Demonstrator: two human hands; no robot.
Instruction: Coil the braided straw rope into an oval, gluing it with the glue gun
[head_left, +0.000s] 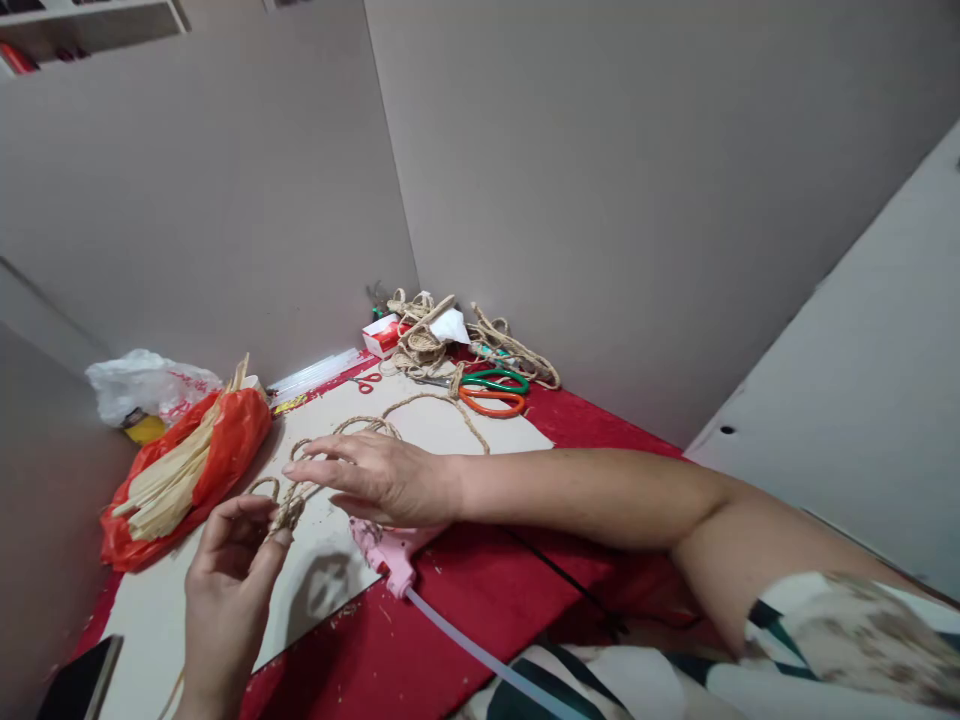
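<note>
My left hand [236, 560] pinches a knotted bunch of braided straw rope [289, 510] between thumb and fingers, above a white sheet. Small loops of the rope stick up from the pinch. My right hand [379, 475] reaches over from the right with its fingers stretched out and the thumb apart. Its fingertips are at the rope loops; whether they press on them I cannot tell. More of the rope [431, 397] curves across the sheet behind my right hand. A pink glue gun [386, 555] with a long translucent glue stick [480, 650] lies below my right wrist.
Orange-and-green-handled scissors [495, 390], small red scissors [367, 382] and coiled rope [424, 345] lie at the back. On the left, a red bag [251, 425] holds dry husks, near clear sticks [319, 372]. A dark phone-like object [79, 685] lies front left. Grey walls [600, 200] enclose the red table [480, 590].
</note>
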